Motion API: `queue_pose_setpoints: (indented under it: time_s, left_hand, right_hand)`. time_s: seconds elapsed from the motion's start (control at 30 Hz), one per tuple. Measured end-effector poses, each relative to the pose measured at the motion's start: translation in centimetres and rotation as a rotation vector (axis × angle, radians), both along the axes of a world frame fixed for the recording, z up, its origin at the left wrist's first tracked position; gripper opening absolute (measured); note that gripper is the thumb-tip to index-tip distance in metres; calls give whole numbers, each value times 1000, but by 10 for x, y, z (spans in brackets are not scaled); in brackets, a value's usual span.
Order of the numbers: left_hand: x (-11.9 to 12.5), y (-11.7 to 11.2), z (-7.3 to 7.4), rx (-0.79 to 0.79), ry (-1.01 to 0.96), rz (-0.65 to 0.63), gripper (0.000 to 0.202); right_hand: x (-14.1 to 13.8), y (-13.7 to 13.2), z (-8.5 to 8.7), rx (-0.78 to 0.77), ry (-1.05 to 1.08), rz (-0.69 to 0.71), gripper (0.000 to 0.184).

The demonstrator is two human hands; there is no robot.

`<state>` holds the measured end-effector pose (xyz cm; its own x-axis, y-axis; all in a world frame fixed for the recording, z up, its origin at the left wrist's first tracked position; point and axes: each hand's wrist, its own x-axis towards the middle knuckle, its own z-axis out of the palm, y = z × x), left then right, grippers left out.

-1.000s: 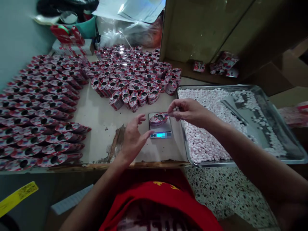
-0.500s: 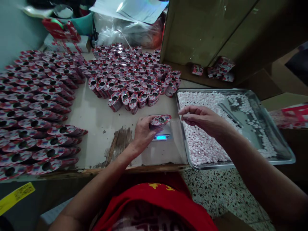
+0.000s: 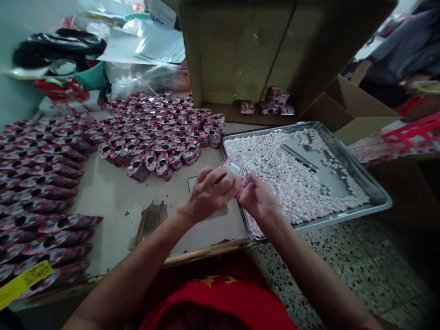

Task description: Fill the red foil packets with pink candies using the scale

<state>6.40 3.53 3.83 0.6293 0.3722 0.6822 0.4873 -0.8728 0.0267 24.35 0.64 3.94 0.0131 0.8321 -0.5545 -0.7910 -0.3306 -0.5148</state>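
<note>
My left hand (image 3: 210, 193) and my right hand (image 3: 256, 198) meet above the small scale (image 3: 192, 182) near the table's front edge. Both are closed on one red and white pouch (image 3: 233, 167), whose top pokes out above the fingers. The scale is mostly hidden under my left hand. Right beside my right hand lies a steel tray (image 3: 374, 198) covered with small white and pink candies (image 3: 275, 169).
Several open red pouches stand in a cluster (image 3: 154, 137) behind the scale, and more lie in rows (image 3: 37, 183) on the left. An open cardboard box (image 3: 240, 59) stands at the back with a few pouches (image 3: 271, 103) inside. Plastic bags and a teal bowl (image 3: 91, 75) fill the far left corner.
My left hand lifted the pouch off the scale, and my right hand came back from over the tray to join it. The view swung to the right.
</note>
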Motion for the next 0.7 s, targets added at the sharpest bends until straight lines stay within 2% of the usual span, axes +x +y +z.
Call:
queue_pose_setpoints:
  time_s: [0.1, 0.27, 0.4, 0.53, 0.63, 0.7]
  left_hand:
    - [16, 3, -12, -46, -54, 113, 26]
    - [23, -7, -31, -463, -406, 352, 22]
    - [0, -21, -35, -763, -621, 472, 36]
    - [-32, -27, -46, -923, -657, 514, 43]
    - [-47, -27, -53, -932, -600, 480, 45]
    - [-57, -28, -52, -886, -571, 468, 57]
  right_hand:
    - [3, -3, 3, -22, 95, -49, 28]
    - [13, -7, 6, -88, 152, 48, 27]
    - [22, 2, 5, -91, 62, 76, 16]
    - [32, 7, 9, 94, -226, 89, 17]
    - [31, -2, 17, 191, -447, 271, 22]
    - [26, -11, 19, 169, -465, 414, 30]
